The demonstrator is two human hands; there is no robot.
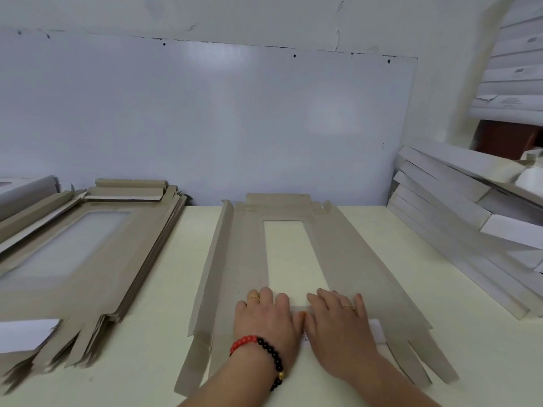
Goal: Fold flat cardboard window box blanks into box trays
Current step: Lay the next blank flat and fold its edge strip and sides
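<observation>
Left hand [264, 315] and right hand [338, 321] are lying side by side, fingers extended flat, pressing the near end of the cardboard blank [346, 259]. The blank is extending away from both hands across the table [176, 274]. A blank stack [88, 254] is sitting well left of the hands.

On the table [164, 289] lie 1 single window box blank [346, 259] at 6 o'clock, 1 stack of blanks [97, 259] at 9 o'clock, 1 pile of white folded trays [458, 201] at 3 o'clock, and 2 hands, left hand [266, 318] and right hand [338, 324]
</observation>
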